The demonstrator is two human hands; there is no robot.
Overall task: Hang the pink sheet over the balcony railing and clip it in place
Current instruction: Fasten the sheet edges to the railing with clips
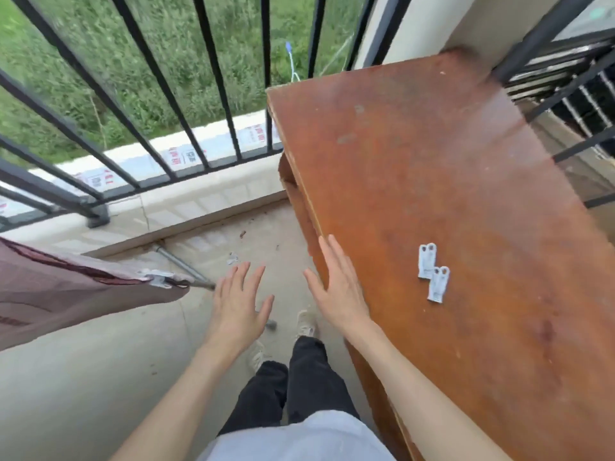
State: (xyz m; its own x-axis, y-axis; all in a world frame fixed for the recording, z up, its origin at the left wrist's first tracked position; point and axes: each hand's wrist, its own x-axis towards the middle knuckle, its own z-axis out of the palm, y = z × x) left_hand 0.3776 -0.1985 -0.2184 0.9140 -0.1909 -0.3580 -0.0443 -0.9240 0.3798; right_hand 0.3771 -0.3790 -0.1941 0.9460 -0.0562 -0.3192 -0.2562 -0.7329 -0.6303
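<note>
The pink sheet (56,294) hangs at the left edge of view, and a pale clip (159,278) pins its corner onto a grey metal rod (181,266). Two more pale clips (433,273) lie side by side on the brown wooden table (466,181). My left hand (238,302) hovers open above the floor, just right of the clipped corner and apart from it. My right hand (336,282) is open with fingers spread at the table's left edge, a hand's width left of the loose clips. The black balcony railing (139,104) runs across the top left.
A low concrete ledge (199,207) runs under the railing. The table fills the right side, against a cream wall (429,21). My legs in dark trousers (299,387) and light shoes stand on the concrete floor between sheet and table. Another black grille (579,88) sits at far right.
</note>
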